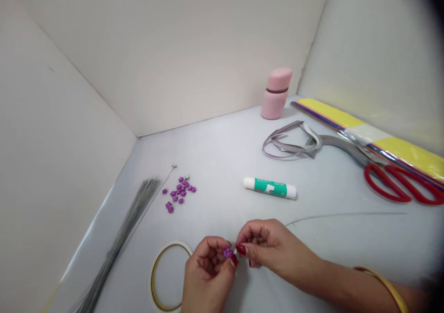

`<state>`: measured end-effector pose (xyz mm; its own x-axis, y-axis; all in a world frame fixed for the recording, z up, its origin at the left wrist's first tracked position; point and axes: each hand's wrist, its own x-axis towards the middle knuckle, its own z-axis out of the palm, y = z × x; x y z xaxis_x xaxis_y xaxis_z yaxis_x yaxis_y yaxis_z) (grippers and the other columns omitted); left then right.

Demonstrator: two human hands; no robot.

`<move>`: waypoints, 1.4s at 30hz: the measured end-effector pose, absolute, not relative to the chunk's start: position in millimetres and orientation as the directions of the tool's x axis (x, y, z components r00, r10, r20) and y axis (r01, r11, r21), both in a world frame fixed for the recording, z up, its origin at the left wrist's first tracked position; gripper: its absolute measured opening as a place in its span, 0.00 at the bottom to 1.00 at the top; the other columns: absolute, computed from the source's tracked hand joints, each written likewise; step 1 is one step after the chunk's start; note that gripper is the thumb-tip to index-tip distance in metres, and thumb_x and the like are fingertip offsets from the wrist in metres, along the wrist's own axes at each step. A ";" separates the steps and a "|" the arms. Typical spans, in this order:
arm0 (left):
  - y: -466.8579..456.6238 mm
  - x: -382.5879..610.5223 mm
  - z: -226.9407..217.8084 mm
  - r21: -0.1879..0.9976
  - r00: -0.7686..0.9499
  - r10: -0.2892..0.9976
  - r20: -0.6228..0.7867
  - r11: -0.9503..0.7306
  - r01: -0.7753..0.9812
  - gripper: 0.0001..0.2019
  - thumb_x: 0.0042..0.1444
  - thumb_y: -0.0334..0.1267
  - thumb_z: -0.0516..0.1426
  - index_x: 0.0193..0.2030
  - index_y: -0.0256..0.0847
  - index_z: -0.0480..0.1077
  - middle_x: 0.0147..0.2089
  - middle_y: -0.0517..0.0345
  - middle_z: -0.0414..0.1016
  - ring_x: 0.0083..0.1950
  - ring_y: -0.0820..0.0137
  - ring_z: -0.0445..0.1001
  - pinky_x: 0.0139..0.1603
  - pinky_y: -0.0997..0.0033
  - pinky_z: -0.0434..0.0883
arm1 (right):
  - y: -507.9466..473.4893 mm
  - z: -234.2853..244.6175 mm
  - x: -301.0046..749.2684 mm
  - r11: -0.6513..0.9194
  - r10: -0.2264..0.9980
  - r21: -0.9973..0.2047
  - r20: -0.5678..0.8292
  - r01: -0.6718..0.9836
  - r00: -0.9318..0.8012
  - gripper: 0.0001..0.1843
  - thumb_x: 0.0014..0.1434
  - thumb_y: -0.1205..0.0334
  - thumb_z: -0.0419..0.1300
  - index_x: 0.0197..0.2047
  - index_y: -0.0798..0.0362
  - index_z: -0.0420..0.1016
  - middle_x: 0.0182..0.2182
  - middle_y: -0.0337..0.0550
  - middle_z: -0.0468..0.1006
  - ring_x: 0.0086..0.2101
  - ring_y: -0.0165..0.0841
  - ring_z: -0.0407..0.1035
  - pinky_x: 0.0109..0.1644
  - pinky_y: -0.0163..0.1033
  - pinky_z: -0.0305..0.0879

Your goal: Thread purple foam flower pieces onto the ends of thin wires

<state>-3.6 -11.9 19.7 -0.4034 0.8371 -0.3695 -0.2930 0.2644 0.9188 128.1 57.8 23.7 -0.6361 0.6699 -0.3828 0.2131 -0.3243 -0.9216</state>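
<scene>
Here, L hand [210, 273] pinches purple piece [227, 253], R hand [263, 246] pinches white bit [235, 251], over pale tbl [218, 160] w/ plain walls [194, 63].

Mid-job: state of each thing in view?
Left hand: pinching small purple piece
Right hand: pinching small pale piece
Green-and-white glue stick: on its side, looks capped
Pink bottle: upright, lid on
Red-handled metal scissors: lying down
Round white tape roll: flat, partly hidden
Grey wire bundle: lying down
Small purple stars: loose group
Curled grey strips: loose
Yellow flat pack: lying by the wall
</scene>
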 end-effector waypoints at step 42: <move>-22.2 -5.7 7.5 0.961 -0.334 0.934 -0.127 0.198 0.191 0.05 0.47 0.37 0.59 0.31 0.40 0.73 0.27 0.56 0.74 0.27 0.71 0.72 0.28 0.76 0.69 | 57.6 31.2 132.7 -0.288 0.613 -0.942 -0.322 0.175 -0.722 0.04 0.55 0.64 0.54 0.29 0.55 0.66 0.21 0.35 0.66 0.24 0.26 0.61 0.29 0.32 0.58</move>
<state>-5.7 -22.2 7.5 -0.3342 0.9340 -0.1266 0.1905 0.1985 0.9614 132.7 57.6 31.2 -0.7216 0.6131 -0.3216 0.1750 -0.2879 -0.9415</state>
